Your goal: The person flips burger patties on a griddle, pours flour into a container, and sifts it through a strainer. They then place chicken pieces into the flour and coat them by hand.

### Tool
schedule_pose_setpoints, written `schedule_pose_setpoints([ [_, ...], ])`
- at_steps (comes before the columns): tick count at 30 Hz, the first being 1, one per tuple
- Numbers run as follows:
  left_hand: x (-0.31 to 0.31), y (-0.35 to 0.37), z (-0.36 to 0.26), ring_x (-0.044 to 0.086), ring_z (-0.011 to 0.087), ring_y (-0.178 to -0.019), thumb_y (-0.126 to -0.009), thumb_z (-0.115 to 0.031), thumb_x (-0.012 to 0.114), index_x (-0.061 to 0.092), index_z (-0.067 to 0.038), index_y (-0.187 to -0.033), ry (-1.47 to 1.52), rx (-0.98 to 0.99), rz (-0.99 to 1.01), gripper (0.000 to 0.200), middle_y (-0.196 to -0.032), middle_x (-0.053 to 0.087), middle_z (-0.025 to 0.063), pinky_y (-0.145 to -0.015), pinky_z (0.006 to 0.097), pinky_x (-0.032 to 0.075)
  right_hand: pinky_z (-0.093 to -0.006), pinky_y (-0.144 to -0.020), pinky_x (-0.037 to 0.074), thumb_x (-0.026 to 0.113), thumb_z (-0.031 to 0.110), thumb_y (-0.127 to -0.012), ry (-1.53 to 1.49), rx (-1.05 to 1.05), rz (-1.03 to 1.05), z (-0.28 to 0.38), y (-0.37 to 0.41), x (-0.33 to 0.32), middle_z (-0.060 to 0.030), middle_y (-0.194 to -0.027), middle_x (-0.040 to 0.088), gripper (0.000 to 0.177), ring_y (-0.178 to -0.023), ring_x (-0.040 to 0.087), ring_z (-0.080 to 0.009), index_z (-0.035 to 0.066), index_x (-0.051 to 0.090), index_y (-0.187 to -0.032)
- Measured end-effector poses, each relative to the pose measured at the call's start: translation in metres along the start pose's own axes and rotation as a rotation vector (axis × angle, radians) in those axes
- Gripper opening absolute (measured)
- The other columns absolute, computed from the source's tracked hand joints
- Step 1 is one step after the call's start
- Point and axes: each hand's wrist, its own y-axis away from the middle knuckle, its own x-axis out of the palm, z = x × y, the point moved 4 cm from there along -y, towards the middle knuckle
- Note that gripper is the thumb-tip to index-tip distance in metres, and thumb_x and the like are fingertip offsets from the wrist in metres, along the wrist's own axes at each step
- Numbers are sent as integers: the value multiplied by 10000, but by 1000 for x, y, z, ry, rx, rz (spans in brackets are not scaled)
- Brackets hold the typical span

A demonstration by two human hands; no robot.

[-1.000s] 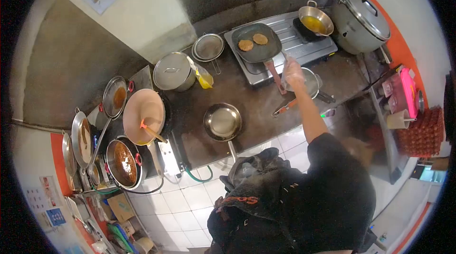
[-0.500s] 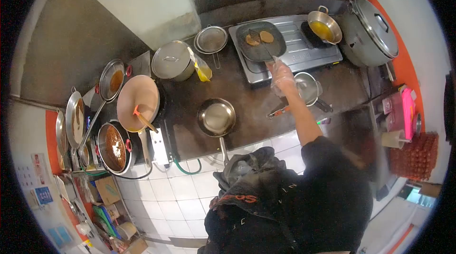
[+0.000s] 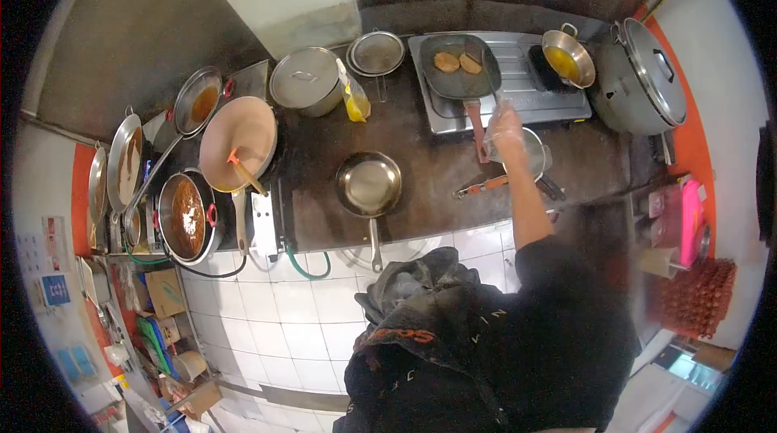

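Note:
My right hand, in a clear plastic glove, is closed around the handle of a dark spatula. The spatula reaches into a dark square grill pan, its blade by the right-hand one of two browned patties. The left patty lies flat; the right patty looks slightly tilted. The pan's brown handle points toward me, just left of my hand. My left hand is out of sight.
The pan sits on a silver stove, beside a small pan of yellow oil. A small pot stands under my forearm. A steel frying pan, a lidded pot and a large pink-beige pan stand leftward.
My right hand has drawn slightly back and right with the spatula. The blade has gone from over the left patty to the right one. The head view has shifted a little.

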Motion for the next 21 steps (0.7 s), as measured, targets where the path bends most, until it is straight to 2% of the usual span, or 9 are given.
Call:
schedule_pose_setpoints([
  [5, -22, 1, 13, 697, 257, -815, -942, -264, 622, 589, -35, -1208, 32, 39, 9, 353, -1068, 681, 137, -609, 363, 569, -495, -905, 509, 514, 220, -948, -25, 87, 163, 44, 29, -4, -293, -1020, 670, 301, -1032, 631, -454, -9, 644, -1094],
  [8, -44, 2, 24, 697, 257, -817, -942, -264, 622, 589, -35, -1209, 65, 57, 12, 354, -1068, 681, 137, -610, 363, 569, -493, -919, 497, 506, 226, -951, 105, 11, 164, 60, 50, -6, -278, -1079, 665, 290, -1054, 621, -452, 19, 656, -1087],
  [10, -65, 3, 38, 697, 257, -818, -942, -265, 622, 588, -35, -1210, 92, 58, 5, 354, -1069, 681, 137, -611, 363, 570, -492, -908, 495, 490, 201, -950, 36, 76, 134, 56, 65, 3, -278, -1114, 655, 285, -1055, 626, -442, 37, 643, -1126],
  [12, -85, 4, 55, 697, 257, -819, -942, -265, 622, 587, -35, -1211, 119, 47, 3, 355, -1069, 681, 137, -612, 363, 570, -490, -889, 497, 515, 205, -945, -193, 141, 41, 63, 93, -4, -274, -1105, 652, 304, -1048, 629, -438, 32, 610, -1177],
  [13, -95, 4, 62, 697, 257, -820, -943, -265, 622, 587, -35, -1211, 129, 43, 0, 355, -1069, 681, 137, -613, 363, 570, -459, -885, 511, 534, 258, -951, -191, 75, -51, 68, 115, -7, -237, -1151, 666, 329, -1092, 646, -379, 73, 607, -1213],
  [14, -107, 3, 72, 697, 257, -820, -943, -265, 622, 587, -35, -1211, 138, 37, -1, 355, -1070, 681, 137, -613, 363, 570, -459, -885, 511, 534, 258, -951, -188, 70, -52, 73, 140, -6, -237, -1151, 666, 329, -1092, 646, -379, 73, 607, -1213],
  [18, -156, 1, 119, 697, 257, -823, -943, -265, 622, 586, -35, -1213, 203, -9, -23, 356, -1070, 680, 137, -615, 364, 570, -363, -682, 511, 542, 298, -969, -942, 359, 677, 88, 270, 31, -22, -914, 671, 280, -770, 627, -142, 184, 623, -1212],
  [20, -175, 3, 148, 697, 257, -824, -943, -265, 622, 585, -35, -1213, 257, -36, -39, 357, -1071, 680, 138, -616, 364, 570, -313, -531, 449, 562, 231, -967, -1459, 449, 681, 47, 321, 114, 28, -766, 571, 183, -612, 510, -95, 177, 619, -1132],
  [21, -183, 5, 162, 697, 257, -824, -943, -265, 622, 585, -35, -1214, 286, -49, -48, 357, -1071, 680, 138, -616, 364, 570, -313, -531, 449, 562, 231, -967, -1448, 447, 697, 65, 337, 113, 28, -766, 571, 183, -612, 510, -95, 177, 619, -1132],
])
